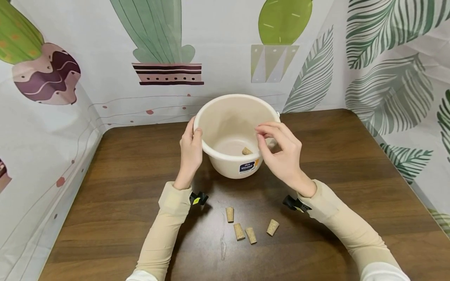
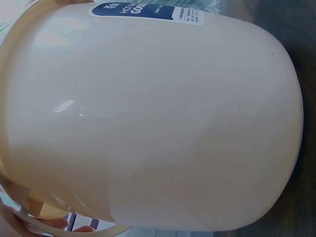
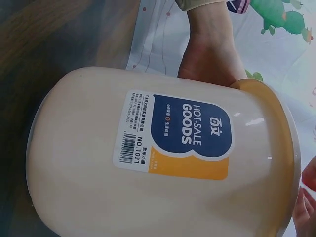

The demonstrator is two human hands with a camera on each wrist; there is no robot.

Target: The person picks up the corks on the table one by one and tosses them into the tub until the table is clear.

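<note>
A cream plastic bucket (image 1: pixel 228 166) with a blue and orange label (image 3: pixel 192 128) stands towards the back of the table. My left hand (image 1: pixel 191 152) grips its rim on the left side, thumb over the edge. One tapered cork stopper (image 1: pixel 247 151) lies inside the bucket, partly hidden by the front rim. Over the right side of the rim is my right hand (image 1: pixel 281 150), fingers bent, thumb and fingertips a little apart with nothing visible between them. Several more cork stoppers (image 1: pixel 239 231) lie on the table in front of the bucket, one of them (image 1: pixel 272 227) set apart on the right.
The brown wooden table (image 1: pixel 133 195) runs out to both sides. Patterned cloth (image 1: pixel 225 47) with cactus and leaf prints hangs behind and beside it. Black straps with small devices (image 1: pixel 198 199) are worn at both wrists, over beige sleeves (image 1: pixel 165 230).
</note>
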